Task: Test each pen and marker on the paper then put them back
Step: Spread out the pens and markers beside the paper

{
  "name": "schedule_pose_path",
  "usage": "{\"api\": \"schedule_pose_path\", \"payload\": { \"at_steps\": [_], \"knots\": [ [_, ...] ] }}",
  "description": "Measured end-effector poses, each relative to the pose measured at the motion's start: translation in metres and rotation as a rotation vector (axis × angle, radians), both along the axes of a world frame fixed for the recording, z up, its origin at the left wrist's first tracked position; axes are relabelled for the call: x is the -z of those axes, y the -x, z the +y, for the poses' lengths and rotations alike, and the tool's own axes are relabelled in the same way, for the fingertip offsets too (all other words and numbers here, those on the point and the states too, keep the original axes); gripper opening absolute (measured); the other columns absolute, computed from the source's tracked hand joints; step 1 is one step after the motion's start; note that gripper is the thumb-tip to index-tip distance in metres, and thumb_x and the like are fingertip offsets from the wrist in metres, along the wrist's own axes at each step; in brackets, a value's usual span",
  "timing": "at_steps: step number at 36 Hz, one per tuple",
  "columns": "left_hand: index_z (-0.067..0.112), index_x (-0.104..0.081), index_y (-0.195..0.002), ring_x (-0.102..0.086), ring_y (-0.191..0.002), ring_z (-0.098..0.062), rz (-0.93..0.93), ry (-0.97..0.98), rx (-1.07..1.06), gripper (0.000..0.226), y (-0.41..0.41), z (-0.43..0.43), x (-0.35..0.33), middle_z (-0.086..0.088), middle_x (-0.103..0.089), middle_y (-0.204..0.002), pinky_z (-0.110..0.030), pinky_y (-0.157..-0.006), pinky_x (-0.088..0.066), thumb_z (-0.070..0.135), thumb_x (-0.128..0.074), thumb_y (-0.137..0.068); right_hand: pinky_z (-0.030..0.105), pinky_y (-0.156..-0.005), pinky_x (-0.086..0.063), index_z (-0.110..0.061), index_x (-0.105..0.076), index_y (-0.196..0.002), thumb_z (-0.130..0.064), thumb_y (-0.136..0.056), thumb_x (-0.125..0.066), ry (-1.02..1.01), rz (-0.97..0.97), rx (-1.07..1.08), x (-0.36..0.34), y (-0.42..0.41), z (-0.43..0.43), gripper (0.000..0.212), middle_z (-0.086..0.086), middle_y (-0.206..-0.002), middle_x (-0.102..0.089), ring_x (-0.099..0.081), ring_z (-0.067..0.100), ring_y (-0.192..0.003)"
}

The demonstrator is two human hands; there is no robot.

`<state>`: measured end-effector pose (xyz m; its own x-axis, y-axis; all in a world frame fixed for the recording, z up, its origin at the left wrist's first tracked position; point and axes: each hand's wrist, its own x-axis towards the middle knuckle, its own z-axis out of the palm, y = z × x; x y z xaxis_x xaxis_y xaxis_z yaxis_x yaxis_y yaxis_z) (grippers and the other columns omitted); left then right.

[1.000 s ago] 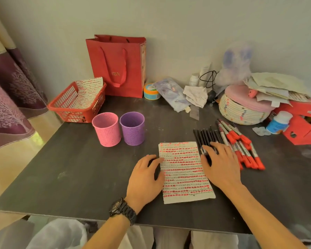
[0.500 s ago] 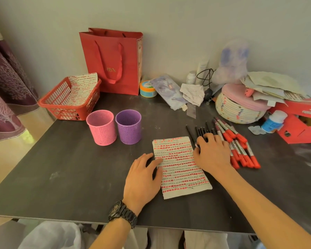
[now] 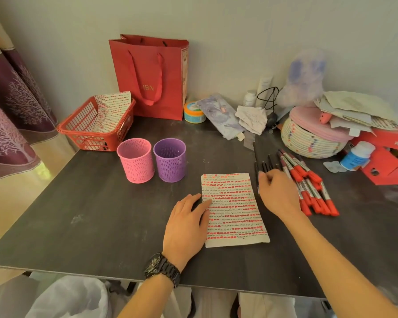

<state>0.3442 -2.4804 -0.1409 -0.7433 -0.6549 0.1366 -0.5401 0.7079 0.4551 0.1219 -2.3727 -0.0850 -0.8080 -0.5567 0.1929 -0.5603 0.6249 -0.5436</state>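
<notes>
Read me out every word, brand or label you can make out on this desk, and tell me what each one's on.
"HBA", last letter unsure: red paper bag.
"PUMA", blurred: red shoebox.
Print on the red-capped markers and the blue-labelled bottle: too small to read.

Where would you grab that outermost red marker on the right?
Probably pinch the rightmost marker mid-barrel, from above and its right: it lies flat, its right side is free, and other markers crowd its left.
</notes>
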Motion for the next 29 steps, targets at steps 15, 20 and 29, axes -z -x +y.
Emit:
{"api": "schedule_pose_path", "payload": {
  "at_steps": [15, 20, 29],
  "knots": [
    [0.038, -0.064, -0.12, -0.046, -0.121, 0.004, 0.34, -0.179, -0.045, 0.023, -0.016, 0.013, -0.022, 0.026, -0.054, -0.125, -0.011, -0.101, -0.036, 0.039, -0.054, -0.1, 0.027, -0.052, -0.052, -0.007, -0.067, -0.104, -0.02, -0.085, -0.061, 0.843, -1.096, 0.033, 0.005, -0.134, 0.115, 0.024, 0.017, -0.083, -0.073, -0.058, 0.017, -0.055],
    [0.038, -0.073, -0.109, -0.052, -0.122, -0.003, 0.433, -0.192, 0.137, 0.031, -0.037, 0.061, -0.038, 0.03, -0.062, -0.115, -0.006, -0.098, -0.034, 0.053, -0.047, -0.099, 0.025, -0.054, -0.053, -0.008, -0.069, -0.089, -0.026, -0.074, -0.069, 0.783, -1.093, -0.022, 0.009, -0.161, 0.127, 0.023, 0.024, -0.086, -0.074, -0.058, 0.019, -0.055],
    [0.028, -0.072, -0.098, -0.071, -0.081, -0.012, 0.499, -0.879, 0.148, 0.014, -0.031, 0.095, -0.051, 0.006, -0.076, -0.1, -0.026, -0.078, -0.055, 0.027, -0.059, -0.1, 0.028, -0.067, -0.06, -0.021, -0.074, -0.082, -0.041, -0.076, -0.073, 0.576, -0.971, -0.068, 0.004, -0.17, 0.124, 0.02, 0.011, -0.087, -0.077, -0.076, 0.028, -0.077]
  ]
}}
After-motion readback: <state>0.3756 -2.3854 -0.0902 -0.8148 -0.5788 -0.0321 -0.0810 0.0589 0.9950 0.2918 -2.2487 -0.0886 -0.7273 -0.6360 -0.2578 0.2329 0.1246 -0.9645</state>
